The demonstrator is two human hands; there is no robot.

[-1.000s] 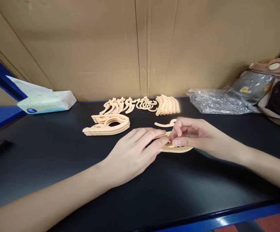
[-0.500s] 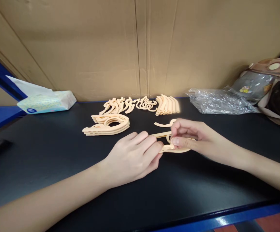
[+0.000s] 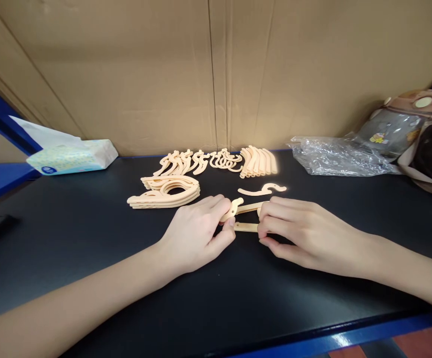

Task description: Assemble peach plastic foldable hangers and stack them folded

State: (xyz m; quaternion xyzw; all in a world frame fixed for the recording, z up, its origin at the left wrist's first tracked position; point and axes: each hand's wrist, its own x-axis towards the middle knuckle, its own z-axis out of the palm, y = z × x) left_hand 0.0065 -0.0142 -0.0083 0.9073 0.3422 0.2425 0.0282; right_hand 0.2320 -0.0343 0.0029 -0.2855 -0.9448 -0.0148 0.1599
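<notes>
My left hand [image 3: 203,231] pinches a peach plastic hanger part [image 3: 234,209] with a hole in its knobbed end. Close by on the right, the fingers of my right hand [image 3: 301,233] are closed on a straight hanger arm [image 3: 246,227], whose holed end points at my left thumb. Another long peach piece [image 3: 252,207] shows behind, between the two hands; whether it joins either part I cannot tell. A loose wavy hanger arm [image 3: 262,190] lies just beyond my right hand. Further left rests a stack of folded hangers [image 3: 163,199].
Along the back of the black table [image 3: 126,313] lie curved arms [image 3: 180,163], small hooks [image 3: 225,160] and a row of hanger arms [image 3: 258,161]. A tissue pack [image 3: 72,158] is at left. Clear plastic bag [image 3: 342,156] and bottle [image 3: 394,127] stand at right, before a cardboard wall [image 3: 144,74].
My right hand has turned palm down and shifted slightly right, now gripping the straight arm. My left hand has drawn back a little left, baring the knobbed end. The loose wavy arm is fully uncovered.
</notes>
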